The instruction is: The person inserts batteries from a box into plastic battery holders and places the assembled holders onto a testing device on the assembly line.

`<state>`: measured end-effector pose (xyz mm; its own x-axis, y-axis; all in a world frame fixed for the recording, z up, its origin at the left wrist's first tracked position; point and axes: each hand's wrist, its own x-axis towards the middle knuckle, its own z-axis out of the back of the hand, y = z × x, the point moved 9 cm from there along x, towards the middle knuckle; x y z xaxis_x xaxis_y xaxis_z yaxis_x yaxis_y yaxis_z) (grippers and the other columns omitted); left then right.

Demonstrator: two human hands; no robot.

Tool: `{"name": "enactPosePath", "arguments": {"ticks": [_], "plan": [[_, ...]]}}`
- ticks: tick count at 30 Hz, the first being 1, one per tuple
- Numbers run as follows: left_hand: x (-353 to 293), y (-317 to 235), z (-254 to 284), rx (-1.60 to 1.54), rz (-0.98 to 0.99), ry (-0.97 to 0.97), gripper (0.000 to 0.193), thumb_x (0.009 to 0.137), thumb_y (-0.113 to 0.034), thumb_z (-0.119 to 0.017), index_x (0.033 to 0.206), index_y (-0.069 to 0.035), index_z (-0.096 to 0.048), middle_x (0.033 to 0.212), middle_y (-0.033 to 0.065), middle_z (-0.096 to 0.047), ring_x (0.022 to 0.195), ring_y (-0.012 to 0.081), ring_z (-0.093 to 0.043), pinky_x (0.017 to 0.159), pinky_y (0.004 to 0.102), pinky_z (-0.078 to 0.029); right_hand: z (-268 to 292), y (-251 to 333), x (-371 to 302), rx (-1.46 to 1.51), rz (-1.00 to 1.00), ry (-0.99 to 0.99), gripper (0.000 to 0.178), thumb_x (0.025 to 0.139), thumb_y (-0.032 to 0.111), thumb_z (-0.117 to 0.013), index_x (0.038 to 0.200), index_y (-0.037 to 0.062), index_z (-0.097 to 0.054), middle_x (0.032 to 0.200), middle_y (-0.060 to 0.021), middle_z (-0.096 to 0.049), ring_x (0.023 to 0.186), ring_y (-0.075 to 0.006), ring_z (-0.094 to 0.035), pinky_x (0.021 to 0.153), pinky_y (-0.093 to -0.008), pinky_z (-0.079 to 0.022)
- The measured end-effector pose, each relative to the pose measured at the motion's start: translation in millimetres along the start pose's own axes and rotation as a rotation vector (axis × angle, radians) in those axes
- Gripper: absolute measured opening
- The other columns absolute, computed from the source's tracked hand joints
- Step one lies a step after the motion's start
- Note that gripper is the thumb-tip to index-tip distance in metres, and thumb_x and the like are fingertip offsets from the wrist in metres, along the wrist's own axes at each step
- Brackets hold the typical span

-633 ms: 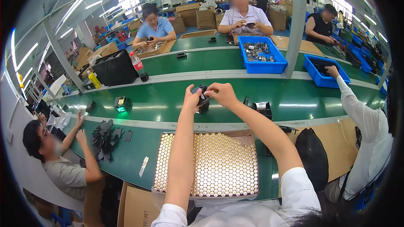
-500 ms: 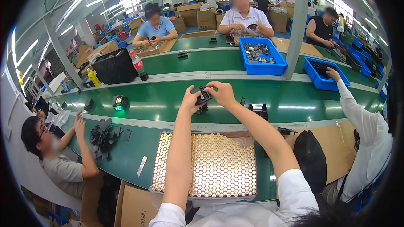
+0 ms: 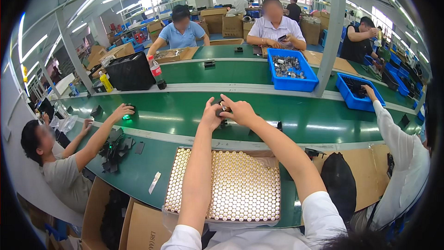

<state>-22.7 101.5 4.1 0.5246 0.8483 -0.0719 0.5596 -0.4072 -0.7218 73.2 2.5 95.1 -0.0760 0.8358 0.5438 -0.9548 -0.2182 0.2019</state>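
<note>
Above the green belt, my left hand (image 3: 212, 115) closes round a small black plastic case (image 3: 219, 110). My right hand (image 3: 241, 113) is closed at the case's right side, its fingers and thumb on it. Something shiny and copper-coloured shows between the hands; the fingers hide most of it. Under my forearms a shallow box of upright batteries (image 3: 245, 185) stands on the green table, the cells packed in tight rows with a gap at the far right corner. Further black parts lie on the belt behind my hands, partly hidden.
At left, a co-worker's hand (image 3: 123, 112) is on a part with a green light, near a pile of flat black pieces (image 3: 113, 150). Blue bins (image 3: 296, 83) stand beyond the belt beside a metal post (image 3: 330, 37). A black bag (image 3: 339, 178) lies at right.
My hands have turned the black case, and a copper-coloured glint now shows. The co-worker at left has reached out to the lit part on the belt.
</note>
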Motion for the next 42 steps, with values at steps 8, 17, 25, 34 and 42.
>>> {"name": "enactPosePath", "arguments": {"ticks": [8,17,25,34,42], "plan": [[-8,-22,-12,0.477,-0.268,-0.066,0.092,0.083,0.01,-0.071,0.159,-0.016,-0.027,0.129,0.022,-0.056,0.093,0.0266,-0.066,0.072,0.0349,-0.059,9,-24,40,0.543,-0.018,-0.225,0.034,0.105,0.03,-0.058,0.127,0.0058,-0.067,0.1,-0.0102,-0.078,0.073,-0.0269,-0.07,0.069,-0.0347,-0.053],[-2,-22,1,0.586,-0.282,-0.091,0.092,0.083,0.014,-0.07,0.159,-0.017,-0.028,0.125,0.021,-0.057,0.086,0.0236,-0.068,0.07,0.0304,-0.059,-26,1,82,0.537,-0.111,-0.146,0.029,0.104,0.026,-0.057,0.11,0.0014,-0.072,0.094,-0.0136,-0.077,0.078,-0.0266,-0.07,0.071,-0.0349,-0.053],[3,-24,12,0.5,-0.31,-0.194,0.09,0.083,0.014,-0.07,0.158,-0.016,-0.03,0.128,0.0214,-0.057,0.086,0.0239,-0.068,0.069,0.0303,-0.059,-35,-26,88,0.176,-0.026,-0.369,0.031,0.099,0.029,-0.062,0.102,0.0013,-0.076,0.098,-0.0148,-0.078,0.08,-0.0296,-0.07,0.074,-0.038,-0.055],[-4,-42,35,0.612,-0.438,-0.305,0.088,0.079,0.012,-0.071,0.156,-0.011,-0.034,0.128,0.021,-0.059,0.096,0.0262,-0.067,0.074,0.0327,-0.059,-94,-44,72,0.816,-0.559,0.053,0.041,0.092,0.036,-0.069,0.106,-0.0019,-0.077,0.093,-0.0169,-0.076,0.08,-0.0249,-0.069,0.075,-0.037,-0.056],[-17,-60,28,0.493,-0.481,-0.391,0.082,0.082,0.006,-0.07,0.154,-0.014,-0.035,0.122,0.0226,-0.061,0.094,0.0283,-0.068,0.07,0.0358,-0.058,-85,-23,73,0.447,-0.44,-0.061,0.034,0.091,0.028,-0.067,0.102,-0.0019,-0.077,0.095,-0.0199,-0.076,0.082,-0.0321,-0.072,0.077,-0.0401,-0.059]]}}
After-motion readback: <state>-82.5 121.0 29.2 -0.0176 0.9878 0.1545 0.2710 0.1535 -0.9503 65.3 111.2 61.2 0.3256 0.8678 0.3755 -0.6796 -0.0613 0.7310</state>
